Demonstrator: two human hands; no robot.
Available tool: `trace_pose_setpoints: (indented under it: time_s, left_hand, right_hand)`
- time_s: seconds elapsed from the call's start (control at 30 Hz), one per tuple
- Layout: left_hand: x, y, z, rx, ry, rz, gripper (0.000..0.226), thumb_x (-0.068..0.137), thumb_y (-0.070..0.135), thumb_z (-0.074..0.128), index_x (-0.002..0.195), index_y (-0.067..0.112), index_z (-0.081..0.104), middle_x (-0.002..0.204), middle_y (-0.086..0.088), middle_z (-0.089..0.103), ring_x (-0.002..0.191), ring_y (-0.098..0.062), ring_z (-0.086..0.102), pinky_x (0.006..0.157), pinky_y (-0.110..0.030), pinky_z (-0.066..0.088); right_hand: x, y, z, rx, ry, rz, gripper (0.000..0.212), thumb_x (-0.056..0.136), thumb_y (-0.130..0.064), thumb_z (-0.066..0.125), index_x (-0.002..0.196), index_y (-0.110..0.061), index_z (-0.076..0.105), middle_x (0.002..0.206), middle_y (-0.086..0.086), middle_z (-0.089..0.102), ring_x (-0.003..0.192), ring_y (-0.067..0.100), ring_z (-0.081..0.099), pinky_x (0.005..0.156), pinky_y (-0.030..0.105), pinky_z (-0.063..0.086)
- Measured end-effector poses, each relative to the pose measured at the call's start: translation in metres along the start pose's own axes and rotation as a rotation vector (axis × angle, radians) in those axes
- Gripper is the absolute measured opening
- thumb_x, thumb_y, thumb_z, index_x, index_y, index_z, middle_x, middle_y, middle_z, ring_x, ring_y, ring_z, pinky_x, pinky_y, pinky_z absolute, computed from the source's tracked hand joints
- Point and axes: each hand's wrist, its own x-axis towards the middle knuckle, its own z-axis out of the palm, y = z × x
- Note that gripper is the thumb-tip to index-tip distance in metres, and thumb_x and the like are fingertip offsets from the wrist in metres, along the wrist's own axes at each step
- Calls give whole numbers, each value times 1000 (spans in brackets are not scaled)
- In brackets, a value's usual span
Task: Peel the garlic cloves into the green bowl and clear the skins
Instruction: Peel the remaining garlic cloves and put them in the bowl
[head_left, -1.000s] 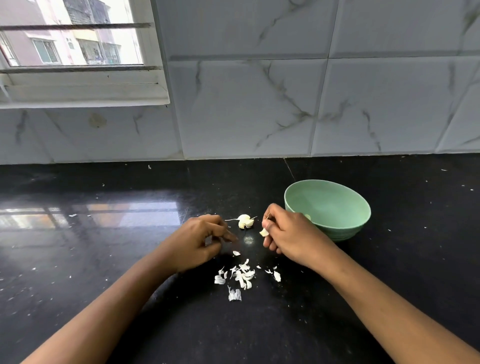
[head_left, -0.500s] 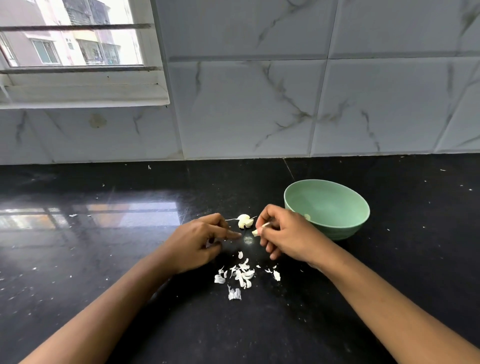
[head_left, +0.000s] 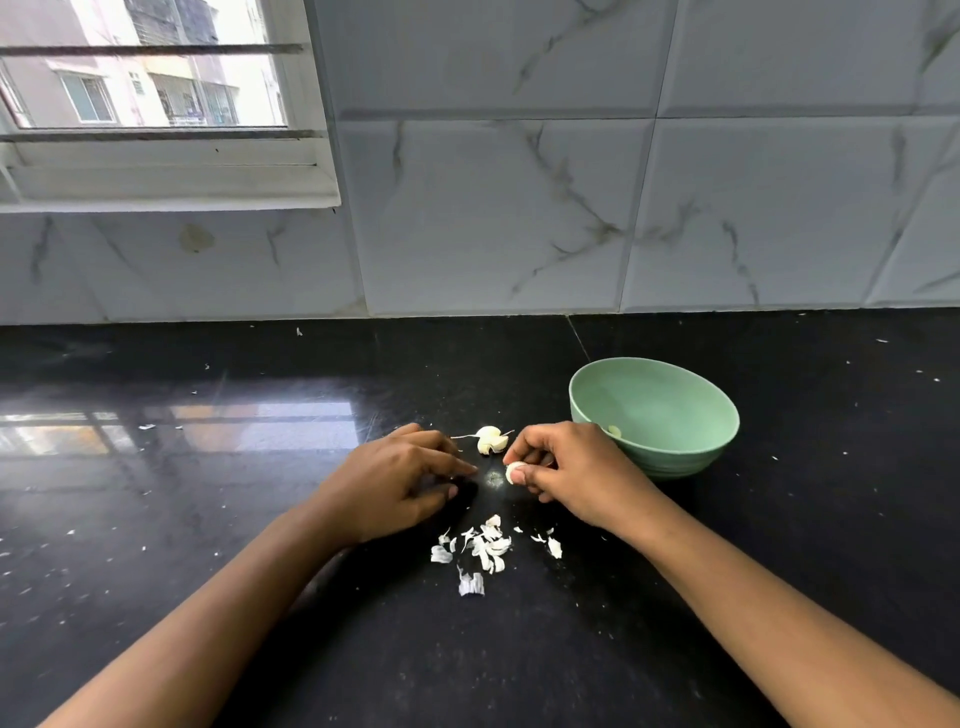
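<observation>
My right hand (head_left: 571, 473) pinches a pale garlic clove (head_left: 514, 472) between thumb and fingers, low over the black counter. My left hand (head_left: 395, 483) lies a little to its left with fingers curled and pointing at the clove; whether it holds anything I cannot see. A clump of unpeeled garlic (head_left: 491, 439) with a thin stem lies just behind the two hands. The green bowl (head_left: 691, 457) stands to the right of my right hand, with a peeled clove (head_left: 614, 431) inside near its front wall. A scatter of white skins (head_left: 485, 551) lies in front of the hands.
The black counter (head_left: 208, 519) is shiny and dotted with tiny white flecks. A marble-tiled wall (head_left: 519, 208) runs along its back edge, with a window (head_left: 145, 67) at the upper left.
My right hand has drawn left and lowered with the clove, nearing my left hand. The clove has turned in its fingers. My left hand has barely shifted.
</observation>
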Motion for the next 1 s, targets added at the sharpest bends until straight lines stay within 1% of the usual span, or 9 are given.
trace_pose_setpoints:
  time_s: [0.1,0.17,0.3,0.47,0.6,0.67,0.73,0.87,1.0]
  left_hand:
    - [0,4,-3,99,-89,-1,56,80,62,29,125,43,57,125,17,54,115,-6,49,91,-31,46]
    - [-1,6,-5,136,-114,-18,62,79,66,26,130,42,52,131,17,50,121,-6,44,95,-31,44]
    - [-2,7,-7,134,-168,-48,44,91,55,46,133,42,47,135,17,45,126,-5,39,97,-34,44]
    - [-2,8,-8,136,-189,-66,43,92,53,47,134,43,46,136,16,43,126,-7,40,96,-35,44]
    - [-4,9,-8,132,-207,-65,46,91,55,47,135,43,44,138,16,41,126,-6,38,97,-35,43]
    - [-4,10,-10,141,-230,-67,48,91,57,46,137,44,40,140,17,38,128,-6,36,99,-32,42]
    - [-5,11,-13,149,-265,-67,51,91,57,45,140,45,35,144,18,34,131,-6,34,101,-31,39]
    - [-8,11,-14,81,-395,-62,59,96,51,41,149,39,19,155,15,15,142,-6,14,115,-29,21]
    - [-11,11,-12,-16,-510,-104,61,100,44,35,151,35,2,158,16,-6,145,-4,-8,120,-34,5]
  right_hand:
    - [0,2,1,-63,10,-41,10,77,-17,76,87,-21,74,69,-13,62,62,-1,58,66,13,48]
    - [0,2,2,-74,30,-68,13,75,-19,78,87,-21,75,76,-11,66,68,0,58,66,11,43]
    - [1,-1,2,-27,91,-158,12,77,-18,77,89,-20,75,86,-8,71,77,3,63,73,14,47]
    - [3,0,16,-338,-20,-236,6,84,-18,67,89,-18,65,92,-4,62,85,16,60,71,30,43]
    - [3,0,7,-18,80,-248,8,77,-11,75,80,-13,68,80,-8,64,75,4,60,68,19,44]
    - [3,2,10,-10,-16,-196,9,75,-12,78,77,-13,69,74,-12,63,71,-2,58,65,14,40]
    - [4,6,15,-90,-44,-188,8,75,-13,77,76,-13,69,78,-11,65,73,0,58,66,18,39]
    - [6,4,10,-63,108,-291,8,76,-12,76,78,-12,68,78,-10,61,73,6,58,66,20,42]
    - [7,8,19,-166,-12,-282,9,78,-11,74,76,-12,65,72,-16,49,65,-1,47,61,17,31]
